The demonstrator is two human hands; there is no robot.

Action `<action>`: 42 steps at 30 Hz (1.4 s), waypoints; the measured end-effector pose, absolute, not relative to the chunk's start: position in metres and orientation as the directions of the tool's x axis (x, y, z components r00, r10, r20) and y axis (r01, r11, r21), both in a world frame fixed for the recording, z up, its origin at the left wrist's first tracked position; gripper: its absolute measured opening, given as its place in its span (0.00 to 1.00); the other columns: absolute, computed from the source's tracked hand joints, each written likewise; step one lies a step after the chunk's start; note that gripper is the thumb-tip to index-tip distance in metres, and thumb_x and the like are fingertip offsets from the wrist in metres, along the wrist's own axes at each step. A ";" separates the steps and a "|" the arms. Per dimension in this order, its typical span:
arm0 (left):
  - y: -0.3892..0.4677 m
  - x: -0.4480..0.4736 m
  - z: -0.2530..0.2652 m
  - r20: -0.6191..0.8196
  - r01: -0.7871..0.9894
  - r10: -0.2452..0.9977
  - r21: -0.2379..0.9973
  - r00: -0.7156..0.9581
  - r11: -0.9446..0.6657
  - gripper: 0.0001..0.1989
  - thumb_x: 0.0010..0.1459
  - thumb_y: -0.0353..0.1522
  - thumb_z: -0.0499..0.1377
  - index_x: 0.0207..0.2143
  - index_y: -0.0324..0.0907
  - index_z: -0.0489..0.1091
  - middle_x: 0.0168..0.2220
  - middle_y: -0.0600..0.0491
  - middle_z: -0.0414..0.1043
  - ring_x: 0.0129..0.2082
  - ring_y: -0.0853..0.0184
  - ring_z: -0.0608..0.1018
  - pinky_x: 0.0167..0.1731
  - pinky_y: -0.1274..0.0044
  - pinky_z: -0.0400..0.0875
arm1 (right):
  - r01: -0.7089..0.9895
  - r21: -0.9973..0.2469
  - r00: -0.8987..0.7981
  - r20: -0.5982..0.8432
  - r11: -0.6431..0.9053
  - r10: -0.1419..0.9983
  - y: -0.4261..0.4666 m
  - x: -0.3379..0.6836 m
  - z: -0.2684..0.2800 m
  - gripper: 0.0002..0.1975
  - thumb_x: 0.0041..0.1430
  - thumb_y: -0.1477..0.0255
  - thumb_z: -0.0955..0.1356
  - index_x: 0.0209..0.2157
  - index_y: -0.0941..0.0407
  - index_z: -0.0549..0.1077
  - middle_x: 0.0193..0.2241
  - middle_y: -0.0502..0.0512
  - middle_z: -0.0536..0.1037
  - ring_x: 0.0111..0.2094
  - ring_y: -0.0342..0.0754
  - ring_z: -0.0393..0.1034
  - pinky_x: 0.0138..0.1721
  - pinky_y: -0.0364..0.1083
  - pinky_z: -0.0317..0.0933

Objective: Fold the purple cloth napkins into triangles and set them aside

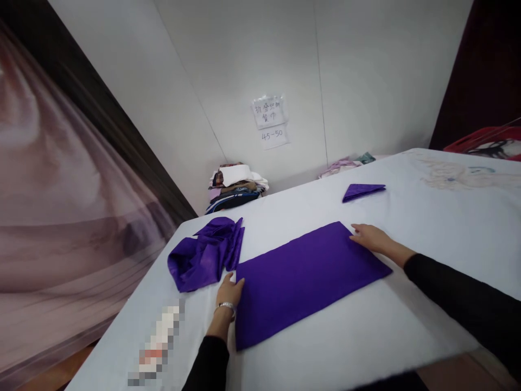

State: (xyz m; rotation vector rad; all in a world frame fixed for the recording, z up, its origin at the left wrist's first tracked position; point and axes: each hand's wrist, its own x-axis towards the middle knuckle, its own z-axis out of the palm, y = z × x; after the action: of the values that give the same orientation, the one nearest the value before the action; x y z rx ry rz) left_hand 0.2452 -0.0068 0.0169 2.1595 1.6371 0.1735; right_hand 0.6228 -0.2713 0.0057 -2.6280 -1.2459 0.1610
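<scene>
A purple cloth napkin (305,282), folded into a rectangle, lies flat on the white-covered table (325,347). My left hand (229,293), with a bracelet at the wrist, is at its left edge, thumb touching the cloth and index finger apart from it. At the far right edge is my right hand (369,238), its thumb on the fabric and forefinger stretched out beside it. Both hands look open, though some fingers are hidden underneath. A crumpled heap of purple cloth (203,258) rests just left of the napkin. Beyond my right hand sits a small folded purple napkin (362,191).
Stacked folded fabrics (236,187) stand past the table's far edge against the wall, with more cloth (344,164) farther right. A paper sign (269,117) hangs on the wall. A blurred-out item (157,345) lies front left; a red basket (480,138) is at far right.
</scene>
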 end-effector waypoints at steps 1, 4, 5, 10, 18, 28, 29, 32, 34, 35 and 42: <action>-0.002 0.251 0.017 -0.148 0.893 0.946 0.396 0.290 -0.212 0.25 0.56 0.36 0.54 0.54 0.33 0.58 0.32 0.49 0.77 0.40 0.64 0.77 0.39 0.78 0.67 | 0.755 -0.221 0.632 -0.004 -0.617 0.775 -0.260 0.622 0.007 0.26 0.55 0.64 0.61 0.53 0.63 0.63 0.48 0.66 0.71 0.47 0.55 0.67 0.46 0.49 0.60; 0.006 0.262 0.013 -0.115 0.896 0.955 0.389 0.275 -0.212 0.24 0.56 0.35 0.54 0.54 0.36 0.59 0.41 0.46 0.75 0.45 0.63 0.74 0.44 0.78 0.66 | 0.752 -0.197 0.642 0.001 -0.629 0.767 -0.233 0.615 0.006 0.25 0.54 0.67 0.62 0.52 0.63 0.63 0.45 0.68 0.72 0.44 0.57 0.69 0.40 0.49 0.62; 0.007 0.265 0.011 -0.101 0.896 0.957 0.388 0.272 -0.213 0.23 0.56 0.35 0.54 0.54 0.37 0.59 0.45 0.46 0.73 0.47 0.63 0.73 0.45 0.77 0.65 | 0.747 -0.192 0.649 0.003 -0.636 0.761 -0.228 0.613 0.005 0.25 0.54 0.68 0.62 0.52 0.63 0.62 0.44 0.69 0.72 0.43 0.57 0.69 0.39 0.49 0.62; -0.002 0.261 -0.004 -0.036 0.880 0.965 0.422 0.258 -0.219 0.24 0.58 0.34 0.52 0.56 0.39 0.56 0.49 0.43 0.69 0.49 0.61 0.72 0.46 0.73 0.66 | 0.729 -0.190 0.668 -0.015 -0.658 0.744 -0.217 0.617 -0.002 0.25 0.53 0.71 0.63 0.53 0.63 0.62 0.45 0.68 0.72 0.44 0.55 0.68 0.39 0.48 0.61; 0.002 0.256 -0.021 0.148 0.656 0.948 0.691 0.281 -0.302 0.24 0.54 0.29 0.56 0.54 0.43 0.58 0.45 0.49 0.72 0.46 0.64 0.74 0.45 0.74 0.67 | 0.810 -0.145 0.580 0.042 -0.569 0.814 -0.210 0.623 -0.005 0.24 0.55 0.76 0.58 0.56 0.60 0.60 0.46 0.63 0.72 0.45 0.54 0.66 0.41 0.47 0.60; 0.016 0.288 -0.011 0.050 0.795 0.975 0.571 0.215 -0.204 0.30 0.52 0.30 0.58 0.57 0.41 0.54 0.45 0.45 0.72 0.44 0.62 0.75 0.43 0.73 0.67 | 0.874 -0.105 0.485 0.241 -0.474 0.841 -0.177 0.629 -0.003 0.28 0.54 0.72 0.61 0.58 0.61 0.57 0.55 0.68 0.62 0.52 0.62 0.59 0.47 0.56 0.58; 0.015 0.287 -0.010 0.050 0.799 0.975 0.566 0.215 -0.205 0.30 0.52 0.31 0.59 0.57 0.41 0.54 0.45 0.45 0.72 0.44 0.62 0.75 0.43 0.74 0.67 | 0.901 -0.149 0.434 0.253 -0.408 0.865 -0.176 0.618 -0.007 0.28 0.55 0.69 0.61 0.58 0.59 0.56 0.57 0.66 0.60 0.55 0.61 0.56 0.50 0.57 0.55; 0.010 0.284 -0.009 0.033 0.810 0.971 0.544 0.238 -0.217 0.32 0.53 0.32 0.58 0.59 0.40 0.51 0.45 0.45 0.72 0.43 0.62 0.75 0.41 0.75 0.67 | 0.941 -0.294 0.233 0.211 -0.166 0.949 -0.183 0.581 -0.019 0.29 0.59 0.58 0.58 0.60 0.52 0.53 0.61 0.58 0.53 0.60 0.56 0.46 0.56 0.57 0.46; 0.007 0.280 -0.009 0.014 0.818 0.966 0.527 0.260 -0.228 0.33 0.53 0.30 0.58 0.59 0.39 0.50 0.45 0.44 0.72 0.42 0.62 0.76 0.41 0.75 0.68 | 0.937 -0.342 0.133 0.151 -0.074 0.980 -0.192 0.567 -0.028 0.30 0.59 0.54 0.57 0.61 0.48 0.52 0.62 0.54 0.50 0.62 0.55 0.42 0.58 0.59 0.40; 0.006 0.277 -0.009 0.008 0.820 0.963 0.522 0.269 -0.233 0.33 0.53 0.30 0.57 0.60 0.39 0.49 0.45 0.44 0.72 0.42 0.62 0.76 0.41 0.75 0.68 | 0.935 -0.347 0.119 0.128 -0.068 0.985 -0.197 0.567 -0.032 0.30 0.59 0.53 0.56 0.60 0.47 0.52 0.62 0.53 0.50 0.62 0.55 0.40 0.59 0.59 0.37; 0.007 0.271 -0.014 0.028 0.832 0.958 0.488 0.286 -0.263 0.30 0.55 0.30 0.55 0.59 0.40 0.50 0.43 0.46 0.74 0.40 0.63 0.76 0.41 0.75 0.68 | 0.859 -0.179 0.495 0.058 -0.479 0.867 -0.241 0.636 -0.039 0.33 0.58 0.50 0.52 0.59 0.52 0.56 0.61 0.59 0.52 0.61 0.58 0.42 0.57 0.63 0.37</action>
State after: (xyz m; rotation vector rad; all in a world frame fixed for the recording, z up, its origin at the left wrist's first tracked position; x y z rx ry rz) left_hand 0.2706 0.0065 -0.0138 2.1816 1.6128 0.4530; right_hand 0.6361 -0.2414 -0.0391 -2.5527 -1.4902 0.0595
